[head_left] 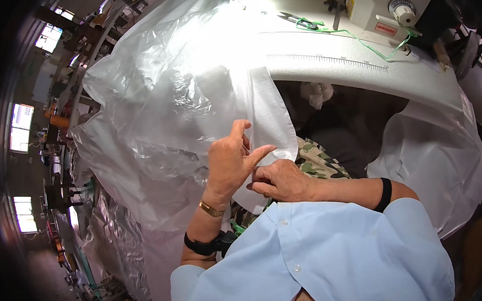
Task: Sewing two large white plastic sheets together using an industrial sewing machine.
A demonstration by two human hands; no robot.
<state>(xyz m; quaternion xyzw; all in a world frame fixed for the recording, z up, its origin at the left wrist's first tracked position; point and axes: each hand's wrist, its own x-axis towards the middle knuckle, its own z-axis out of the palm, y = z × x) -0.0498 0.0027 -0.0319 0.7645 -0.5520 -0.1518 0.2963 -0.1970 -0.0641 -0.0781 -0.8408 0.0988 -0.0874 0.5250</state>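
Observation:
A sheet of thin white woven plastic [269,110] hangs from the sewing table's front edge down toward my lap, beside a wide spread of clear plastic film [160,100]. My left hand [230,158] is over the white sheet, thumb and index finger held apart, the other fingers curled and partly hidden. Just right of it, my right hand [283,180] has its fingers bent in a pinch at the sheet's lower part. What lies between those fingertips is mostly hidden, but the sheet runs under them.
A sewing machine [387,12] stands at the far right of the pale table [425,74]. Thread snips [300,21] on a green cord lie before it, behind a printed ruler scale [328,61]. More white sheeting [427,158] hangs at the right. Strong lamp glare washes out the film's far part.

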